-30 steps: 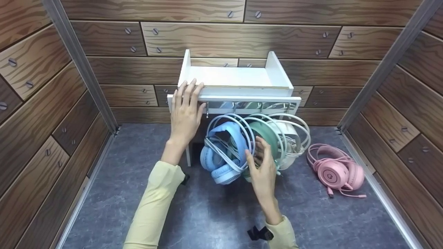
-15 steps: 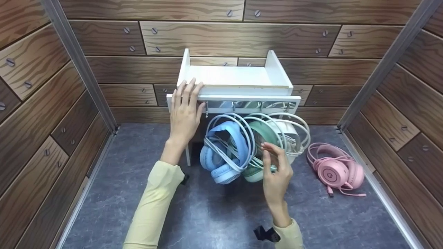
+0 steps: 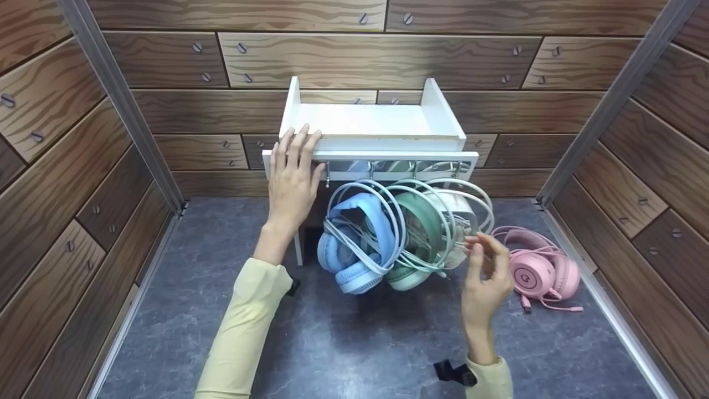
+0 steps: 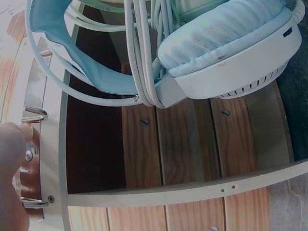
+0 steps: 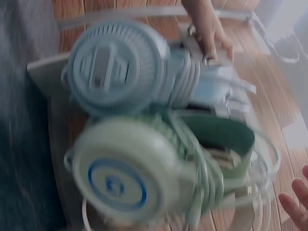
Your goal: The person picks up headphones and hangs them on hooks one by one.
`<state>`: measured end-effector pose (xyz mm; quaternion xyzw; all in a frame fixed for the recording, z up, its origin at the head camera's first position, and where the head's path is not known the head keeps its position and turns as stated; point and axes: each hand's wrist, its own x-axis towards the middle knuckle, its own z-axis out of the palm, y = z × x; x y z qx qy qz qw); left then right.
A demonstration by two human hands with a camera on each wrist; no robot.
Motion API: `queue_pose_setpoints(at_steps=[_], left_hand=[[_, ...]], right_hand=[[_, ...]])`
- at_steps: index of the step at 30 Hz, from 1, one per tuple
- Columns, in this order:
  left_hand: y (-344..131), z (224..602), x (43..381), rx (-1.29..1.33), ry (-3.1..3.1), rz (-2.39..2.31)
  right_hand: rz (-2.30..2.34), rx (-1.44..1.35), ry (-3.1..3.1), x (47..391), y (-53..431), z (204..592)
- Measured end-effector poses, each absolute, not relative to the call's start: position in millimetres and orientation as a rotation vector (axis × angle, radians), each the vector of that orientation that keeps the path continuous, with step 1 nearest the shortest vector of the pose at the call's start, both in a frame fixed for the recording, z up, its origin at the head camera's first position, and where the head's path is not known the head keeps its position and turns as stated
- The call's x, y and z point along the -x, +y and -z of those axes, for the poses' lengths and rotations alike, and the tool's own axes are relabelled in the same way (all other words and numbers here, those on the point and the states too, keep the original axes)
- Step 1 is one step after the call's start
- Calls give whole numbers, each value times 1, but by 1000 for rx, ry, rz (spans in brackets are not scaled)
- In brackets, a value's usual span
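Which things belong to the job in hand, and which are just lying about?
Job: white rack, touched by the left hand; blue headphones, green headphones, white headphones hanging there; probably the pink headphones.
Just around: floor, plank-patterned walls; no obvious clutter.

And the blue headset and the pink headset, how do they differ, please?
The blue headset hangs from the white rack; the pink headset rests on the dark grey surface. The blue headset shows slotted vents; the pink headset shows a round dark emblem. Both have two ear cups.
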<state>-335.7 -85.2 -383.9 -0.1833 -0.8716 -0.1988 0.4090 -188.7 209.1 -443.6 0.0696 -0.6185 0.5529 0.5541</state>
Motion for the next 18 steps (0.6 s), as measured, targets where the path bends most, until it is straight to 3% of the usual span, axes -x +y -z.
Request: queue_pose_setpoints(at_steps=[5,18], left_hand=[[-86,384,335,463,-2199,493],[-85,383,335,462,-2199,486]], right_hand=[[-1240,-46,-1516,182,229,441],[-936,250,-1919,202,325,501]])
